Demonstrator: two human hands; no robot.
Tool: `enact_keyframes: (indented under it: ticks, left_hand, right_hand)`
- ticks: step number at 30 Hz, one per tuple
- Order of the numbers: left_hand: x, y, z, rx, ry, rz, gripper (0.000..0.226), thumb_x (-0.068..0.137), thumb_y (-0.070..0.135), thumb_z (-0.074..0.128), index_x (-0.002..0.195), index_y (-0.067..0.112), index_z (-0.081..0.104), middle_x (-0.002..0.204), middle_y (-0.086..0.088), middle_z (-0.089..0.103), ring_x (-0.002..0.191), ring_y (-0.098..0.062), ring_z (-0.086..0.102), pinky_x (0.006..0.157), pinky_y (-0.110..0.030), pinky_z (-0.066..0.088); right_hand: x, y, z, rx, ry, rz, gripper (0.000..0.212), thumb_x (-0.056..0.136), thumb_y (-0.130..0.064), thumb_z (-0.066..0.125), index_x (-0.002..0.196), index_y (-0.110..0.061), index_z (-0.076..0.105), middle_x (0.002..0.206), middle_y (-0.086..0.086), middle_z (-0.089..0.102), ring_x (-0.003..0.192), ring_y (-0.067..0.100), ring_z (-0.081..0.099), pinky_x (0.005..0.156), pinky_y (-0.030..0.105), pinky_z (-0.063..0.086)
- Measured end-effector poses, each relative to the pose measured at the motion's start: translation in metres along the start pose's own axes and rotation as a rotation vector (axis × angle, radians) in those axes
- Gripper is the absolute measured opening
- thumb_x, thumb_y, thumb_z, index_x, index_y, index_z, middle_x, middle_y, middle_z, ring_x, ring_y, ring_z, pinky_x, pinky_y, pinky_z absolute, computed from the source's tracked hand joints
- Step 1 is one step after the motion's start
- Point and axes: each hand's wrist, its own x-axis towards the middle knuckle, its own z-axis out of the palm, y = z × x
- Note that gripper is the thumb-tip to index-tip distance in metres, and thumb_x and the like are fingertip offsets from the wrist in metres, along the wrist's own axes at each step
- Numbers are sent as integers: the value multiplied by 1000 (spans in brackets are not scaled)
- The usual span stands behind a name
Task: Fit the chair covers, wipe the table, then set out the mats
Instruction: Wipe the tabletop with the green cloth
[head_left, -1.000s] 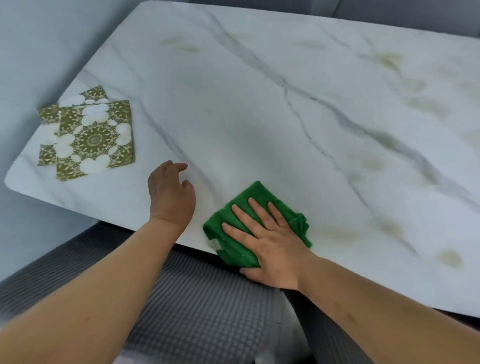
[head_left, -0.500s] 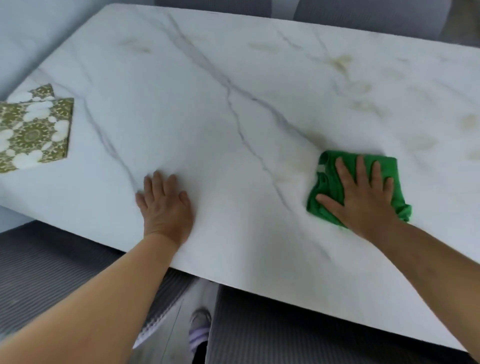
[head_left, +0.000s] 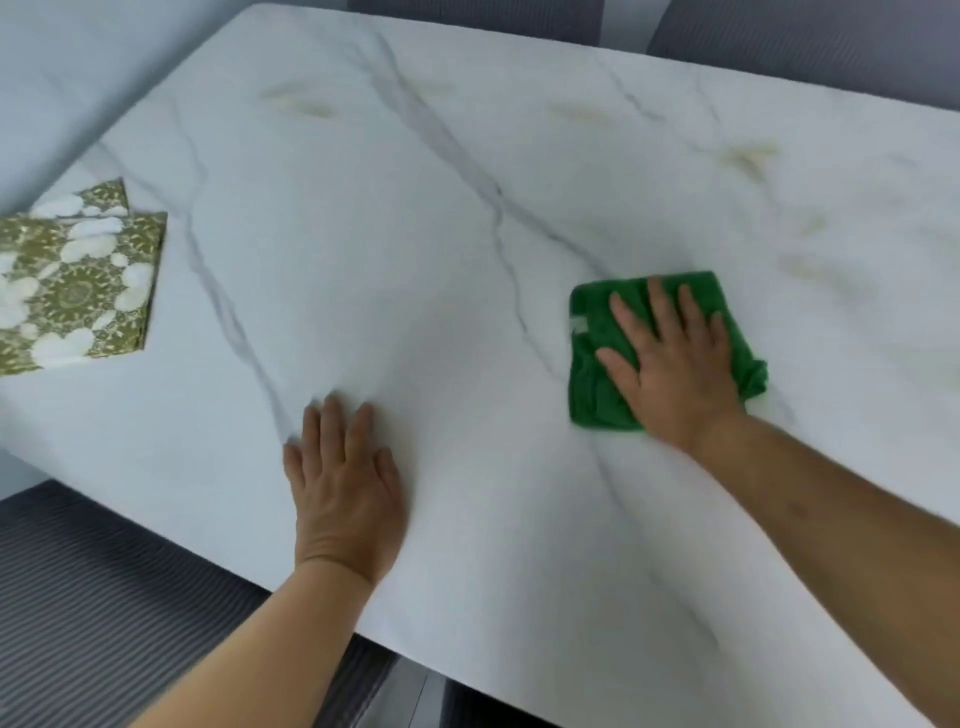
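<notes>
A white marble-look table (head_left: 415, 234) fills the view. My right hand (head_left: 670, 358) presses flat, fingers spread, on a crumpled green cloth (head_left: 592, 384) right of the middle of the table. My left hand (head_left: 345, 478) lies flat on the bare tabletop near the front edge, fingers straight. A stack of green-and-white patterned mats (head_left: 72, 280) lies at the table's left end, apart from both hands.
Grey covered chairs show below the front edge at the left (head_left: 93, 597) and behind the far edge (head_left: 805, 36). Pale yellowish marks (head_left: 748, 156) dot the right half of the tabletop. A light wall runs along the left.
My right hand slid the green cloth from the front edge out to the right and further onto the table. My left hand flattened onto the tabletop and stayed there.
</notes>
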Motion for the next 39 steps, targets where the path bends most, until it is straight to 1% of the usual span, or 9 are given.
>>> enact_keyframes:
  ticks: [4, 9, 12, 20, 25, 28, 33, 36, 39]
  left_hand:
    - [0, -2, 1, 1, -21, -1, 66, 88, 39, 12, 150, 18, 23, 161, -8, 8, 148, -23, -4, 119, -42, -5]
    - [-1, 0, -3, -45, -23, -22, 61, 92, 37, 17, 149, 18, 25, 161, -5, 8, 148, -20, -5, 119, -41, -6]
    - [-2, 2, -4, -73, -27, -45, 55, 96, 31, 22, 148, 17, 27, 161, -5, 9, 148, -19, -5, 119, -42, -5]
    - [-1, 3, -4, -66, -13, -18, 68, 88, 40, 5, 150, 16, 22, 161, -5, 4, 147, -15, -11, 118, -37, -12]
    - [0, 3, -6, -88, -9, -27, 65, 90, 37, 10, 150, 13, 23, 161, -4, 5, 145, -11, -11, 118, -35, -13]
    - [-1, 5, -8, -83, -55, -41, 66, 90, 34, 9, 152, 13, 10, 161, -1, -4, 143, -8, -19, 117, -34, -16]
    - [1, 5, -7, -51, -76, -28, 66, 90, 34, 3, 151, 11, -1, 160, -3, -11, 141, -11, -25, 116, -38, -17]
    - [1, 3, -4, -64, -65, -35, 65, 90, 32, 10, 152, 10, 4, 161, -5, -5, 145, -17, -17, 117, -38, -15]
    - [1, 2, -6, -155, -8, -36, 60, 95, 26, 19, 151, 7, 10, 161, -6, 5, 148, -18, -7, 117, -35, -13]
  right_hand:
    - [122, -44, -6, 74, -44, 164, 65, 95, -64, 9, 153, -39, 0, 163, 0, -6, 147, 38, -7, 116, 59, -3]
    - [63, -177, 18, 49, -31, -323, 53, 99, -53, 23, 151, -41, 21, 163, -3, 12, 147, 37, 6, 116, 59, 4]
    - [-31, -149, 24, 95, -23, -510, 49, 96, -51, 32, 144, -39, 41, 156, -5, 33, 144, 33, 24, 115, 55, 16]
    - [98, -28, -6, -5, -24, 128, 65, 96, -61, 12, 154, -32, 7, 163, 7, 3, 147, 39, 1, 116, 59, 3]
    - [67, -158, 17, 33, -19, -241, 58, 98, -53, 18, 153, -33, 19, 163, 3, 13, 148, 35, 7, 118, 55, 3]
    - [-39, -129, 22, 73, -2, -440, 52, 99, -49, 24, 145, -33, 40, 156, -2, 34, 144, 30, 26, 116, 53, 18]
    - [-49, 10, 0, -105, -26, -129, 71, 97, -60, 7, 147, -20, 38, 152, 16, 37, 137, 43, 31, 107, 62, 29]
    - [28, -16, -2, -47, -26, 153, 67, 96, -61, 11, 154, -28, 11, 163, 8, 10, 147, 38, 7, 117, 57, 8]
    - [52, -98, 10, -11, -18, 40, 63, 98, -56, 18, 154, -29, 8, 163, 4, 5, 148, 35, 4, 118, 55, 3]
